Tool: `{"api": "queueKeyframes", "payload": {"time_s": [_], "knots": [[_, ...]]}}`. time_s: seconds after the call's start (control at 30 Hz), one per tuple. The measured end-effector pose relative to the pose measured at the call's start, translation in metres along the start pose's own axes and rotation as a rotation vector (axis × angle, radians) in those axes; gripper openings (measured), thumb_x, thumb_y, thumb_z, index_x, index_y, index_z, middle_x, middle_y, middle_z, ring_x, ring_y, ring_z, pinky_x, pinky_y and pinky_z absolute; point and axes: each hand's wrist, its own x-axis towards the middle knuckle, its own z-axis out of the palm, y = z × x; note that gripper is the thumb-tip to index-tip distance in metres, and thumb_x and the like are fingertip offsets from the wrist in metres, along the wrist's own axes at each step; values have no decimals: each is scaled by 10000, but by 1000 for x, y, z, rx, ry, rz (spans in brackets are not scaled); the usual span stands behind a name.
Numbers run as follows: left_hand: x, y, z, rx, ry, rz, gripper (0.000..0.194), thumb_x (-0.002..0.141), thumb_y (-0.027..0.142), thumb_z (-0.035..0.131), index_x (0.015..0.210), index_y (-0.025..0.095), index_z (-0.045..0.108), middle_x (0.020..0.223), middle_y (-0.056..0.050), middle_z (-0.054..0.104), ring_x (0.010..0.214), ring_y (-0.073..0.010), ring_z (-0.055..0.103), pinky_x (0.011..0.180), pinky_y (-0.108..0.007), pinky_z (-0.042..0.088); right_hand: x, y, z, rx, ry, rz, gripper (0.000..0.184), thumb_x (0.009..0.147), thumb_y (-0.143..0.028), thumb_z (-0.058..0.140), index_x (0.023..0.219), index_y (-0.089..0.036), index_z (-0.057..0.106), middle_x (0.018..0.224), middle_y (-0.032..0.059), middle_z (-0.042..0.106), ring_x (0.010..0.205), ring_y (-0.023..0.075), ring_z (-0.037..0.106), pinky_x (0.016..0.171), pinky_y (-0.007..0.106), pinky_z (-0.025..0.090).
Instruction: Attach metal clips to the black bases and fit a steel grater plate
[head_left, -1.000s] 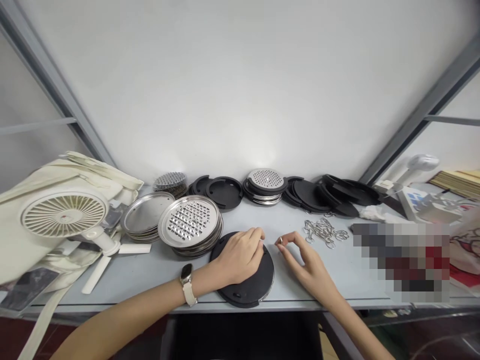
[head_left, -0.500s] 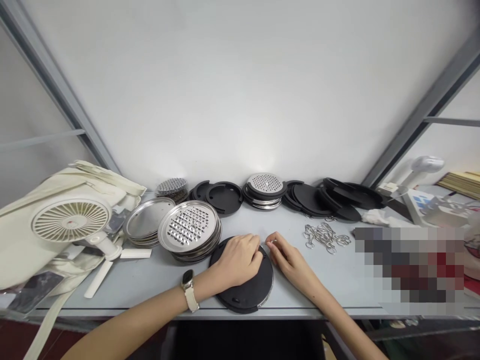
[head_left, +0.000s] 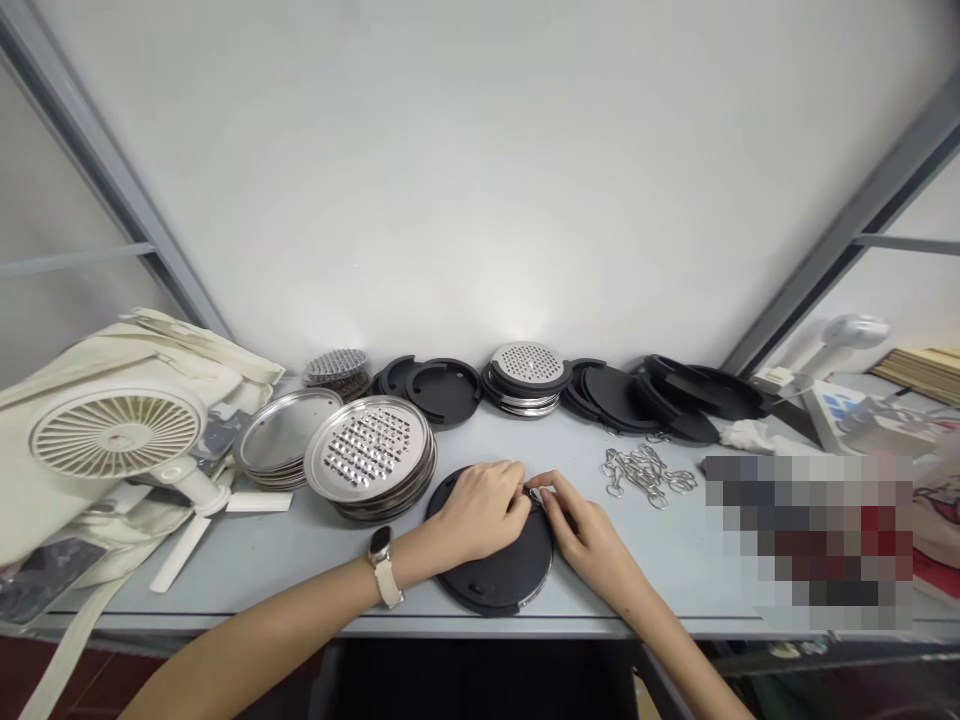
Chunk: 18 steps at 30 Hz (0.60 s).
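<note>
A round black disc with a raised rim piece lies near the front edge of the table, a thin metal edge showing at its lower right. Over its upper part rests my left hand, fingers curled and closed on the disc; the fingertips are hidden. At the disc's upper right edge my right hand pinches a small metal clip, which touches or nearly touches the disc. Several similar wire clips lie in a loose pile to the right.
Left of the disc stand a stack of metal grater plates and a stack of plain metal plates. Black round holders and a grater stack line the back wall. A white fan and cream bag occupy the left.
My right hand has come in closer to my left fingers, and the metal clip now shows at the disc's edge. The left hand keeps its hold, and the view has shifted slightly.
</note>
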Motion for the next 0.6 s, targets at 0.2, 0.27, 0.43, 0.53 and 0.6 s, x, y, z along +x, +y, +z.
{"api": "queueKeyframes", "payload": {"time_s": [0.2, 0.27, 0.43, 0.53, 0.6], "knots": [[-1, -1, 0, -38, 11, -22, 79, 833, 154, 432, 768, 199, 426, 752, 11, 569, 676, -150, 529, 615, -275, 350, -5, 5, -1, 27, -12, -17, 202, 958, -316, 354, 1112, -227, 449, 619, -62, 450, 556, 138, 421, 552, 230, 336], [-1, -2, 1, -41, 10, -21, 80, 830, 148, 432, 768, 199, 426, 750, 11, 567, 677, -149, 528, 620, -273, 352, -5, 7, -2, 33, -29, -24, 206, 945, -301, 377, 1124, -221, 441, 619, -72, 385, 561, 132, 394, 555, 227, 329], [-1, -2, 0, -38, 1, -12, 83, 825, 148, 435, 762, 200, 424, 744, 13, 561, 671, -148, 525, 618, -274, 354, -5, 10, -5, 50, -42, -9, 200, 930, -285, 411, 1114, -210, 437, 631, -78, 336, 563, 121, 363, 553, 225, 313], [-1, -1, -1, -33, -2, -18, 79, 823, 148, 436, 765, 201, 429, 740, 13, 558, 667, -148, 522, 607, -278, 349, -4, 11, -4, 58, -31, -13, 194, 928, -285, 420, 1105, -209, 447, 635, -75, 346, 572, 121, 364, 561, 227, 318], [-2, -1, -1, -37, 3, -18, 79, 822, 148, 436, 764, 202, 427, 741, 15, 556, 662, -146, 518, 604, -277, 347, -3, 11, -4, 59, -26, -12, 190, 927, -283, 424, 1101, -211, 449, 640, -72, 359, 578, 122, 371, 563, 228, 322]]}}
